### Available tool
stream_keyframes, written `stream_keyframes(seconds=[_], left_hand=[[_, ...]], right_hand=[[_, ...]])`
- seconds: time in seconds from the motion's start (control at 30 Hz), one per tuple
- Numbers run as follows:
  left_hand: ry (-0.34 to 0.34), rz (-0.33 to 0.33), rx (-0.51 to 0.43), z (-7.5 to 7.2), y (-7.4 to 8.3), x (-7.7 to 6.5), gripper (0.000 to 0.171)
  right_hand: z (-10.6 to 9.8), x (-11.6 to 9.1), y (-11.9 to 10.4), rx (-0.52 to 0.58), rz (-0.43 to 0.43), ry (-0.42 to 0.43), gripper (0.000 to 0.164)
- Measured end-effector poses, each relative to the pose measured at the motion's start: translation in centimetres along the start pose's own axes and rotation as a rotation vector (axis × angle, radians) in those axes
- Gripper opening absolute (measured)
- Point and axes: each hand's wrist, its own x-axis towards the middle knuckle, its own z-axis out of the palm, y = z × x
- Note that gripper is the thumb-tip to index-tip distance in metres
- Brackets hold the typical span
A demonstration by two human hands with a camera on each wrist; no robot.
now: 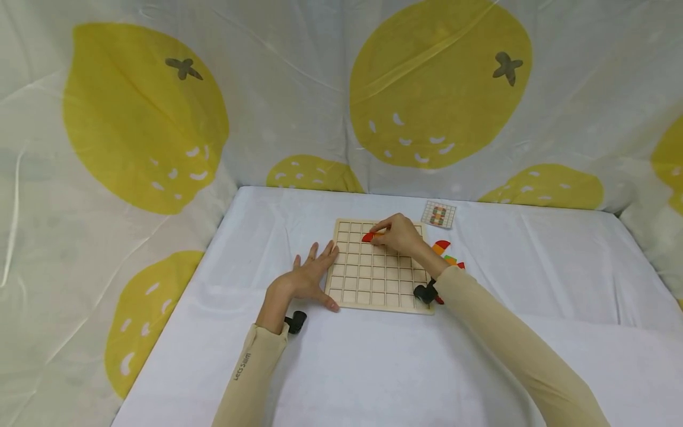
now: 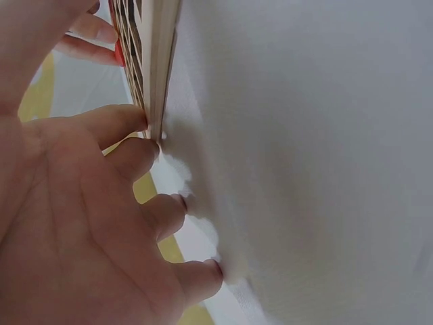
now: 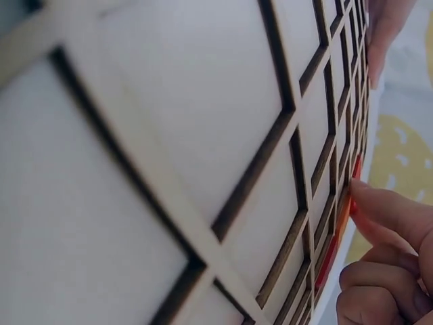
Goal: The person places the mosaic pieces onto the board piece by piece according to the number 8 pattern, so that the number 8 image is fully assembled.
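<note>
A square wooden grid board lies on the white-covered table. My right hand reaches over its far rows, thumb and forefinger pinching a red tile with a curved edge at the board's surface. An orange tile and another red piece sit in the grid beside those fingertips, as the right wrist view shows. My left hand lies with fingers spread at the board's left edge, the thumb by its near corner. In the left wrist view, fingertips touch the board's side and the cloth.
Right of the board lie several coloured pieces, among them a red and orange one and a green one, partly hidden by my right arm. A small pattern card lies beyond the board's far right corner. Lemon-printed cloth hangs behind the table.
</note>
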Motion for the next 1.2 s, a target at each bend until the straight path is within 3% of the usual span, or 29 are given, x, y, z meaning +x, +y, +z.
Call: stream_keyframes(seconds=[0.47, 0.73, 0.9, 1.03, 1.2], left_hand=[[-0.001, 0.001, -0.001, 0.2, 0.4, 0.2, 0.137], [-0.002, 0.005, 0.004, 0.2, 0.6, 0.3, 0.137], [-0.005, 0.001, 0.007, 0.1, 0.4, 0.3, 0.137], [-0.008, 0.0, -0.005, 0.1, 0.2, 0.1, 0.137], [-0.002, 0.007, -0.009, 0.0, 0.2, 0.0, 0.137]], right_hand=[[-1.1, -0.7, 0.8, 0.054, -0.028, -0.048, 0.035], [-4.0, -4.2, 2.8, 0.035, 0.019, -0.018, 0.033], [-5.8, -6.9, 4.6, -0.021, 0.034, 0.053, 0.034], [-7.1, -8.8, 5.8, -0.064, 0.091, 0.104, 0.035], [-8.0, -10.5, 7.2, -0.087, 0.155, 0.101, 0.037]])
